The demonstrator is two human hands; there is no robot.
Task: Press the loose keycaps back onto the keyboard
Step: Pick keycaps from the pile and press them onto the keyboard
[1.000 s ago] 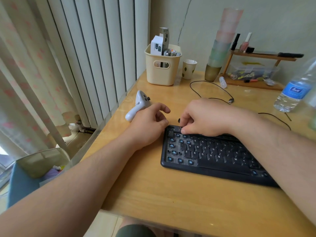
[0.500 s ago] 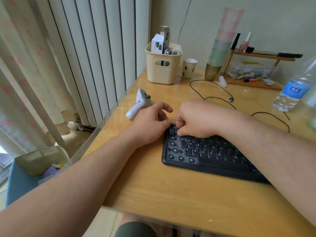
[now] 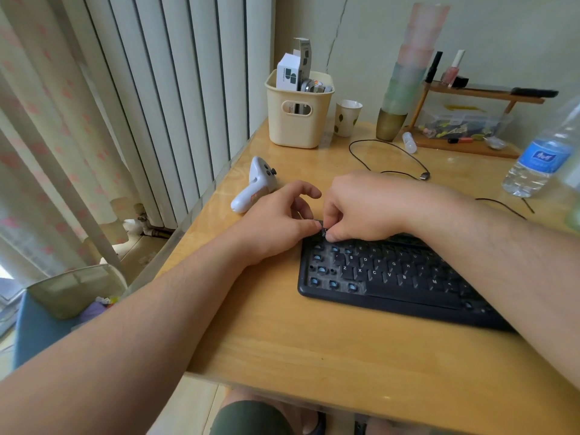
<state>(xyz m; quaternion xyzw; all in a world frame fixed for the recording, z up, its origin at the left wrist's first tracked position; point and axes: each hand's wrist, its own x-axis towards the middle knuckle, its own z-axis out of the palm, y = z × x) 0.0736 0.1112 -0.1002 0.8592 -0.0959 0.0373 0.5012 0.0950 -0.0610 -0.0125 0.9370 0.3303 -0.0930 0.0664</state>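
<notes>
One small black plastic keycap [image 3: 322, 231] sits at the far left corner of the black rectangular plastic keyboard [image 3: 392, 277], pinched between the fingertips of both hands. The right hand [image 3: 364, 205] curls its thumb and fingers round the keycap from above. The left hand [image 3: 276, 227] rests on the table beside the keyboard's left end, thumb tip against the keycap, index finger arched above it. Whether the keycap is seated on its switch cannot be determined.

Several positions along the left columns of the keyboard lack caps and expose blue switch stems [image 3: 317, 281]. Lettered keys fill the middle rows. The right forearm crosses over the keyboard's right portion.

The keyboard lies on a light wooden table [image 3: 282, 340], near its front half. A white handheld controller [image 3: 254, 186] lies on the table just beyond the left hand. A thin black cable [image 3: 389, 146] loops across the table behind the hands. A cream plastic basket [image 3: 298, 114] holding small boxes stands at the far edge, with a white paper cup [image 3: 347, 118] beside it and a stack of pastel tumblers [image 3: 405, 76] further right. A clear plastic water bottle with a blue label [image 3: 543, 158] stands at the right edge.
</notes>
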